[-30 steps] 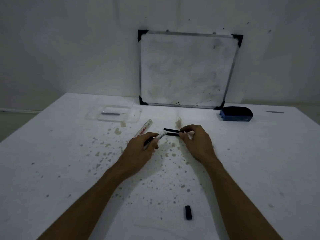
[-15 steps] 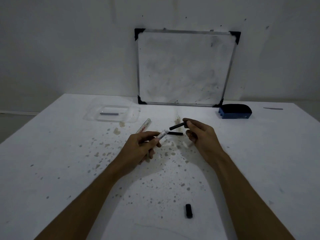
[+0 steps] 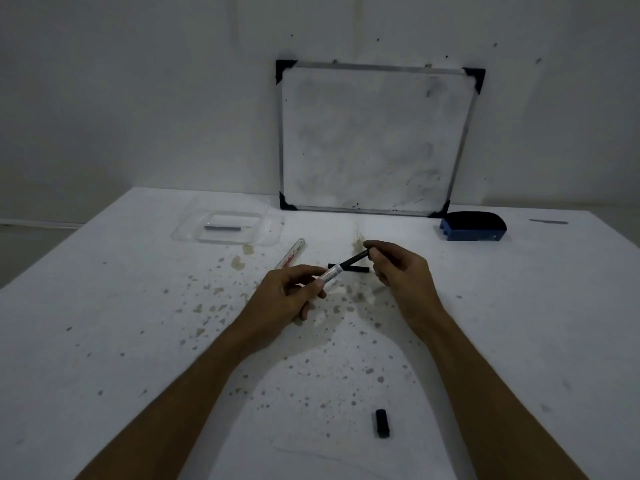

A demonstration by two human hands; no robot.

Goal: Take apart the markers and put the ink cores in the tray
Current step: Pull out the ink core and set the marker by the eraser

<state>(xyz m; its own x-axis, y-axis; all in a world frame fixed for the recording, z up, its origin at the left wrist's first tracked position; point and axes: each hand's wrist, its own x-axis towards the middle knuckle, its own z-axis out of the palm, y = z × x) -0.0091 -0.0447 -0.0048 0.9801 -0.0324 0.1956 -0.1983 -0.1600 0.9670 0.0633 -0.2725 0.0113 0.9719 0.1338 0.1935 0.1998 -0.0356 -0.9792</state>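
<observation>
My left hand [image 3: 294, 292] grips a white marker barrel [image 3: 330, 274] whose open end points up and right. My right hand [image 3: 401, 271] pinches the far end of a black ink core [image 3: 353, 260], and the core's near end meets the barrel's mouth. A second black core [image 3: 360, 269] lies flat on the table just behind them. Another white marker [image 3: 292, 254] with red print lies to the left. The clear plastic tray [image 3: 270, 230] sits at the back left with one dark core [image 3: 223, 227] inside.
A black marker cap [image 3: 382, 423] lies near the front edge of the white, ink-spotted table [image 3: 104, 341]. A whiteboard [image 3: 374, 140] leans on the wall behind. A blue eraser [image 3: 472, 226] sits at its right, and a thin grey strip [image 3: 549, 222] further right.
My right hand lifted a black core off the table and brought it to the open end of the barrel in my left hand. The left hand tilted the barrel upward.
</observation>
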